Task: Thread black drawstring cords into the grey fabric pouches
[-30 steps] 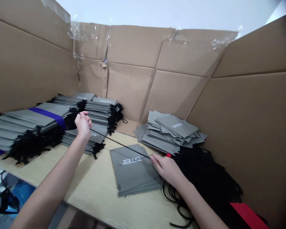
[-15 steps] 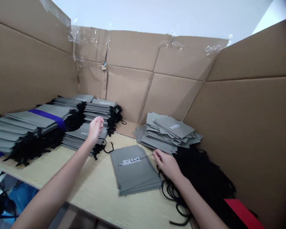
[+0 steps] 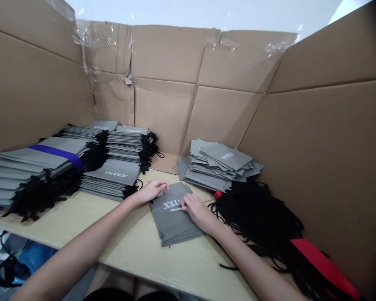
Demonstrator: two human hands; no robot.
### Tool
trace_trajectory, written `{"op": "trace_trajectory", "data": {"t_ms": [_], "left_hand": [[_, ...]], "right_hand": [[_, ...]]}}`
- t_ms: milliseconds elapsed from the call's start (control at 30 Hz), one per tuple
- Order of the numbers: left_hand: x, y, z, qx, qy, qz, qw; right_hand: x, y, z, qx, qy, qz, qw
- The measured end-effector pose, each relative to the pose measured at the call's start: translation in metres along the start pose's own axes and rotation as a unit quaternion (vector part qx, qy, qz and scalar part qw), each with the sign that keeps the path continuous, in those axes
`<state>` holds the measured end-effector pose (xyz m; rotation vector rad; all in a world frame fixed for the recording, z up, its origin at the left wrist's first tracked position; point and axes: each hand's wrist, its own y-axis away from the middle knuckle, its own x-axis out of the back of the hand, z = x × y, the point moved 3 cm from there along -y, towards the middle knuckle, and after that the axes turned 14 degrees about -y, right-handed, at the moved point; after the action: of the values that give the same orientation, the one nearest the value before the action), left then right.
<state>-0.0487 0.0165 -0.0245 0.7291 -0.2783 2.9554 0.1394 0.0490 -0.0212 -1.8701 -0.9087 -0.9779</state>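
Observation:
My left hand grips the upper left edge of a flat grey drawstring bag printed with white INTEX lettering. That bag lies on a small stack on the pale wooden table. My right hand rests on the bag beside the lettering, its fingertips pinching a thin pale rod. The rod's far end lies across the print, and its other end is hidden under my fingers. A heap of black drawstring cords lies just right of my right hand.
Stacks of grey bags with black cords stand at the left, one tied with a purple band. A looser grey pile sits back right, with a small red object by it. Cardboard walls surround the table.
My left hand has come down from above the left stacks onto the bag's edge. The long black cord stretched between my hands in the earliest view no longer shows.

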Motion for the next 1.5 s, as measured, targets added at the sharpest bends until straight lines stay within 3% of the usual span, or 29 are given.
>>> {"op": "trace_trajectory", "data": {"t_ms": [200, 267, 400, 733, 967, 1100, 1500], "left_hand": [[-0.005, 0.012, 0.020, -0.022, -0.022, -0.137, 0.990], [-0.005, 0.015, 0.028, -0.031, -0.006, -0.156, 0.987], [-0.004, 0.013, 0.031, -0.041, 0.021, -0.096, 0.994], [-0.012, 0.008, 0.024, -0.032, 0.041, 0.017, 0.998], [-0.004, 0.009, 0.028, -0.032, 0.023, 0.063, 0.997], [-0.001, 0.009, 0.028, -0.036, 0.017, 0.078, 0.996], [0.013, 0.017, 0.019, -0.020, 0.011, 0.148, 0.989]], "right_hand": [[0.010, 0.003, -0.009, 0.029, -0.029, 0.072, 0.997], [0.012, 0.001, -0.010, 0.031, -0.025, 0.104, 0.994], [0.012, -0.005, -0.009, 0.020, 0.003, 0.160, 0.987], [0.007, -0.005, -0.003, -0.029, 0.011, 0.189, 0.981], [0.016, -0.009, -0.010, 0.014, 0.000, 0.239, 0.971], [0.013, -0.013, -0.015, 0.043, 0.036, 0.229, 0.972], [0.015, -0.015, -0.028, 0.027, 0.130, 0.231, 0.964]]}}
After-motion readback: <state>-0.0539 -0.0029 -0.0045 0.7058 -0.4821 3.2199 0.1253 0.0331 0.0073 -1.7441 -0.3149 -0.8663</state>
